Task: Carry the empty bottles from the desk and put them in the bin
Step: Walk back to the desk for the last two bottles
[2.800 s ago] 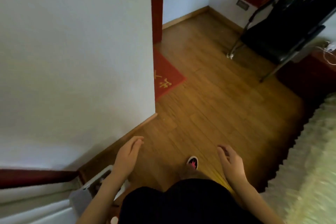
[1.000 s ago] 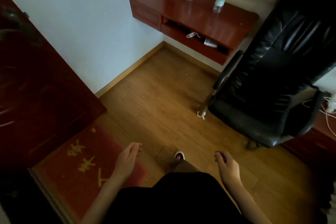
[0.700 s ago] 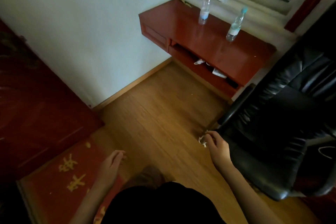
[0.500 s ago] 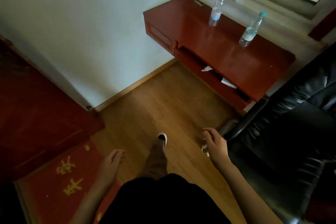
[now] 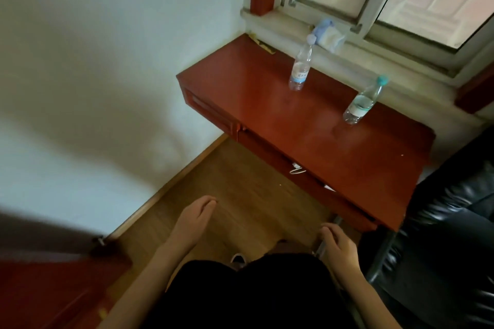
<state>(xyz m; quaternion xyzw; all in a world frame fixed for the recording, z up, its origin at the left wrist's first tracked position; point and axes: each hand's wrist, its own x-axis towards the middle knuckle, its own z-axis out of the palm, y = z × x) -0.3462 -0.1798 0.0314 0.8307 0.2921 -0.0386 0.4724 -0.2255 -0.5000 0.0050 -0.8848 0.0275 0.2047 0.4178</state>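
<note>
- Left hand (image 5: 192, 222) — fingers extended and together, holding nothing, above the wooden floor (image 5: 240, 189).
- Right hand (image 5: 340, 247) — fingers loosely curled, empty, just short of the desk's (image 5: 334, 147) near corner; black chair (image 5: 451, 235) beside it.
- Green-capped bottle (image 5: 362, 101) upright by the desk's far edge, toward its right end.
- White-capped bottle (image 5: 301, 67) upright at the far edge, nearer the left end — well apart from the first.
- Bin not visible.

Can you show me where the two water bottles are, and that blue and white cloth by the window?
White-capped bottle (image 5: 300, 72), head view, on its label.
Green-capped bottle (image 5: 359, 105), head view, on its label.
Blue and white cloth (image 5: 328, 35), head view, on its middle folds.
</note>
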